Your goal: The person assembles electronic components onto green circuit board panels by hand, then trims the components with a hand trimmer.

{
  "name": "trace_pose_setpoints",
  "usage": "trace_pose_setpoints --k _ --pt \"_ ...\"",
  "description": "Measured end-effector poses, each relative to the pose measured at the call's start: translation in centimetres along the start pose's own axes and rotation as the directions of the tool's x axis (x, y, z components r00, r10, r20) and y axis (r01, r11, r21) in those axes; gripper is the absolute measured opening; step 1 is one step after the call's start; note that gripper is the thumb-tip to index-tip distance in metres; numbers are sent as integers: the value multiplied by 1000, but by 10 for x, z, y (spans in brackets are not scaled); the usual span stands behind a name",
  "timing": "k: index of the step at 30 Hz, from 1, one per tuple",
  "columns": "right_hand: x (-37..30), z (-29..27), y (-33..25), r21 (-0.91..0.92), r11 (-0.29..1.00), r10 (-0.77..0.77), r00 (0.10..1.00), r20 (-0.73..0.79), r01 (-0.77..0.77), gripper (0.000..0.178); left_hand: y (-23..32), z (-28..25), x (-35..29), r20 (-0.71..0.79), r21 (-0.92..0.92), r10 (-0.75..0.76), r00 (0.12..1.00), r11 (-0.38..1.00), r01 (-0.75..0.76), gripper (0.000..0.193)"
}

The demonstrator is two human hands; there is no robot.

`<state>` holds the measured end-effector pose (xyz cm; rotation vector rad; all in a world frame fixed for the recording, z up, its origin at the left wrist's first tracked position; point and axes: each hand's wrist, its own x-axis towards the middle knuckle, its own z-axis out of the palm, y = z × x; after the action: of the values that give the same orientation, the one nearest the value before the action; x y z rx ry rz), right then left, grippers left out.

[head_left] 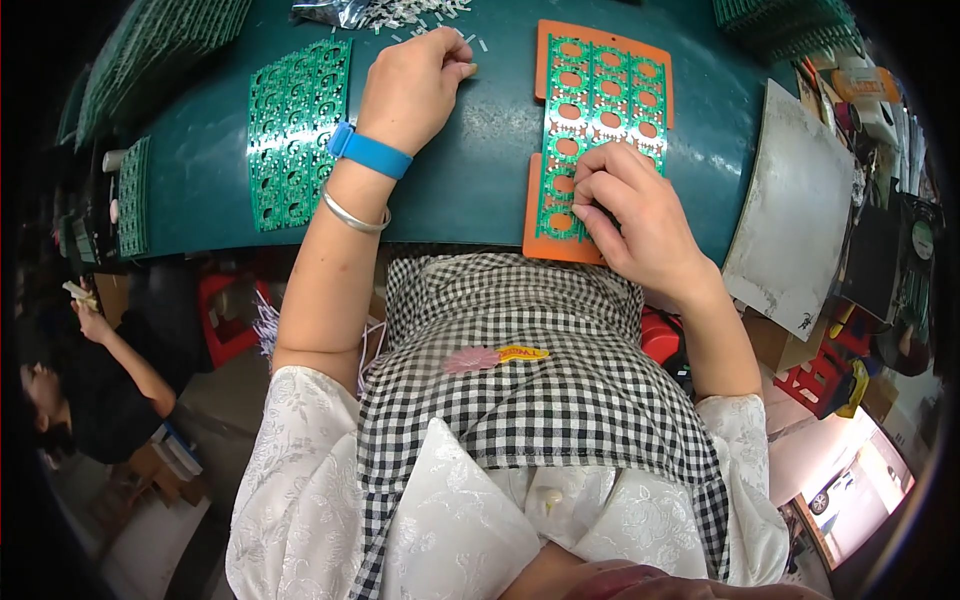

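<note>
And here we are: the left hand (415, 85), thumb drawn to bent fingers, hovers above the table (470, 195), near the white pieces (400, 14); whether it grips one, we can't tell. Across to the right hand (640, 215), fingers curled over the lower end of the green board (588, 130); we can't see anything pinched. That board lies on the orange plate (552, 248).

two hands (408, 92) (645, 220), one blue wristband (376, 158)
</note>
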<state>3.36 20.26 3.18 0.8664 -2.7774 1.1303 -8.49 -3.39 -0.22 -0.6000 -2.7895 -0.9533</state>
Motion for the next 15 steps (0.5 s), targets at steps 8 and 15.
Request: trace_pose_setpoints --k 8,15 --pt "9 2 -5 -199 975 -85 993 80 99 14 17 -7 -11 -17 -224 33 999 974 -36 12" --pt "22 -10 -12 -78 997 -7 997 79 14 24 36 2 -24 96 -727 -105 990 672 142 9"
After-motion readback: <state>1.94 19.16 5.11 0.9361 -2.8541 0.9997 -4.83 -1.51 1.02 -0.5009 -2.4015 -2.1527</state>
